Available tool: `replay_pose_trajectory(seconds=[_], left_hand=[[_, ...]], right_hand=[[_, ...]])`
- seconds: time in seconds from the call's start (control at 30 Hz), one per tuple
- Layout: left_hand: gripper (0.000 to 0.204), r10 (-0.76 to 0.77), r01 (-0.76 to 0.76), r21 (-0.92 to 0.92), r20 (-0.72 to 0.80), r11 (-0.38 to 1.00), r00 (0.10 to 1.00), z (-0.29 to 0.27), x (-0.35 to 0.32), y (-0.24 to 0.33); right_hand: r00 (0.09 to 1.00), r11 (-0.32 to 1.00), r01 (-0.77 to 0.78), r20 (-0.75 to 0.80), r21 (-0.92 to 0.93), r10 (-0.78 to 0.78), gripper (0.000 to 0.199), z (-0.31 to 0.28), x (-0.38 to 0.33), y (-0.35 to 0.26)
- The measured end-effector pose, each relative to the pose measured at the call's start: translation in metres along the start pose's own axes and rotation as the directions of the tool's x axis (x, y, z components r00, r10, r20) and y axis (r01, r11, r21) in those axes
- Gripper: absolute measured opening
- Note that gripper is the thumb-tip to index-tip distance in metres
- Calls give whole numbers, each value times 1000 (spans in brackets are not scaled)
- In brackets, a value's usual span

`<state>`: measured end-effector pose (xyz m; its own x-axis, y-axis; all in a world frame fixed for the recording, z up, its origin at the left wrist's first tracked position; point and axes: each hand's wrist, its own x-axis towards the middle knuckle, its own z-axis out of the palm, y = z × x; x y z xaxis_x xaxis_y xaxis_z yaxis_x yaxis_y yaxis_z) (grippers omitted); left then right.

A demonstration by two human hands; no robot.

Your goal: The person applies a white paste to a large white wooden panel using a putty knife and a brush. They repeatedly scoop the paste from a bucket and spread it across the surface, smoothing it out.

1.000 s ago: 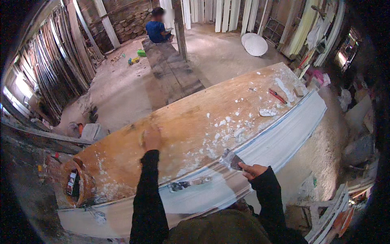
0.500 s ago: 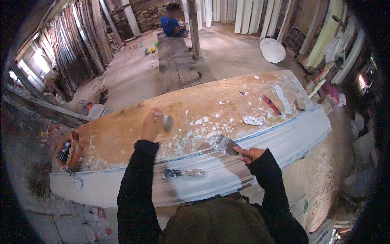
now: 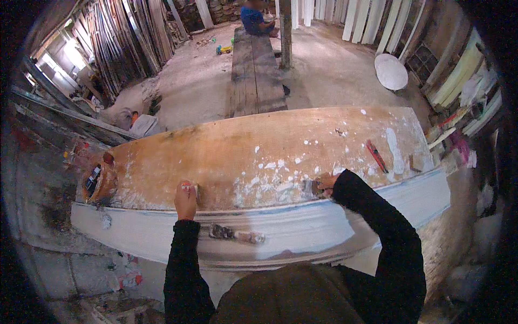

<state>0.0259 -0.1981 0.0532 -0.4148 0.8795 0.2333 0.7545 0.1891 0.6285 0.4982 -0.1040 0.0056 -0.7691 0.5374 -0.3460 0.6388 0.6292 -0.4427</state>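
From where I stand, the person leans over the long brown tabletop (image 3: 216,146), both forearms in black sleeves. The right hand (image 3: 327,185) is closed on the handle of a broad scraper (image 3: 309,188), whose blade points left among white flecks (image 3: 280,163), just in from the near edge and right of the middle; I can't tell how firmly it presses there. The left hand (image 3: 186,202), well apart from it and also by the near edge, has its fingers curled around a small object (image 3: 197,194), mostly hidden, so I can't say what it is. Along that near edge runs a long white strip (image 3: 307,229), and on it, between the two forearms, lies a second scraper (image 3: 236,234) with a smeared handle. Toward the right end of the tabletop rest a red cutter (image 3: 376,156), a long white smear (image 3: 392,150) and a small block (image 3: 414,162) near the corner. At the left end sits an orange-brown bucket (image 3: 108,185) with a dark thing inside. Beyond the far edge, a person in blue (image 3: 253,20) sits on a plank bench (image 3: 253,75), a yellow toy truck (image 3: 224,49) on the floor nearby, and a white disc (image 3: 391,72) stands farther right.
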Motion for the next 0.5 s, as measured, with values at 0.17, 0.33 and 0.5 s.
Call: replay_pose_trajectory(seconds=[0.17, 0.33, 0.5], left_hand=[[21, -38, 34, -65, -57, 997, 998, 4, -4, -44], [18, -205, 154, -360, -108, 920, 973, 8, -13, -48], [22, -204, 96, -523, -153, 847, 967, 10, -39, -96]], right_hand=[[998, 982, -56, -8, 182, 59, 33, -40, 8, -37], [835, 868, 486, -347, 104, -427, 34, 22, 6, 25], [970, 974, 220, -115, 60, -213, 38, 15, 49, -27]])
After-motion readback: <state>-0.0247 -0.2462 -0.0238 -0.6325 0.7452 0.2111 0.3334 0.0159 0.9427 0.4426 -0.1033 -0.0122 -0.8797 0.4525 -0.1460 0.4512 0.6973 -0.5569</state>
